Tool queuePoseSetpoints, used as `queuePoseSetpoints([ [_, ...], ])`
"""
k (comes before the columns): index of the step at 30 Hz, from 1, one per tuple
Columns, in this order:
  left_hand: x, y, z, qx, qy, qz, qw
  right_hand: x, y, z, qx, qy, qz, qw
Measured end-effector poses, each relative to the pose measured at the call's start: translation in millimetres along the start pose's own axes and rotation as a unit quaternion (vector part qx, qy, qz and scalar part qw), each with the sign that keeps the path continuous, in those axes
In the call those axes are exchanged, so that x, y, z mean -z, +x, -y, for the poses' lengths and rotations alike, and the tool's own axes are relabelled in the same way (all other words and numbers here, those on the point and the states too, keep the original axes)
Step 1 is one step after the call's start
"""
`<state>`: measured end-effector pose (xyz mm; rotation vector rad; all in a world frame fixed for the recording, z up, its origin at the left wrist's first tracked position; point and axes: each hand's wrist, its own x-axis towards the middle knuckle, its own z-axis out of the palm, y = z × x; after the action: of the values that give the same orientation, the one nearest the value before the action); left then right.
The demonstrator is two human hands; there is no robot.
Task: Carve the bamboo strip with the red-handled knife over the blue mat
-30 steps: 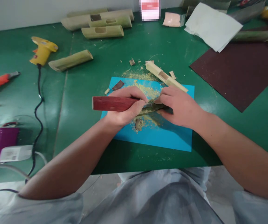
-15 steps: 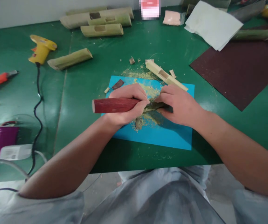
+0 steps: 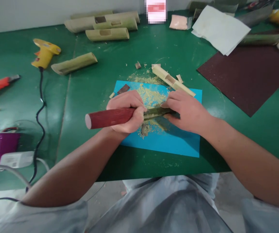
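**Q:** where's everything sitting?

**A:** green tabletop (image 3: 93, 97), blue sheet (image 3: 173, 145) in the middle. my left hand (image 3: 127, 111) is wrapped round the red-handled tool (image 3: 107, 118), my right hand (image 3: 187, 111) pinches the bamboo strip (image 3: 156, 112) just above the sheet, over the shavings (image 3: 151, 95).

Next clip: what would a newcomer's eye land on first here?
At centre, the left hand grips a red-handled tool set to a bamboo strip held by the right hand, over a blue sheet strewn with shavings. A yellow glue gun lies far left, and a dark brown sheet lies at right.
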<state>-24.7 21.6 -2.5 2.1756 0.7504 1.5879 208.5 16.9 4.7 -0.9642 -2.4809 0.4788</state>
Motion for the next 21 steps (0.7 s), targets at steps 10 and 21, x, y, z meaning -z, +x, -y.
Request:
queuePoseSetpoints([
  [10, 0.7, 1, -6, 0.090, -0.012, 0.024, 0.996, 0, 0, 0, 0.009, -0.001, -0.001, 1.000],
  [21, 3.7, 8, -8, 0.096, -0.023, 0.118, 0.988, 1, 0, 1, 0.004, -0.005, 0.006, 1.000],
])
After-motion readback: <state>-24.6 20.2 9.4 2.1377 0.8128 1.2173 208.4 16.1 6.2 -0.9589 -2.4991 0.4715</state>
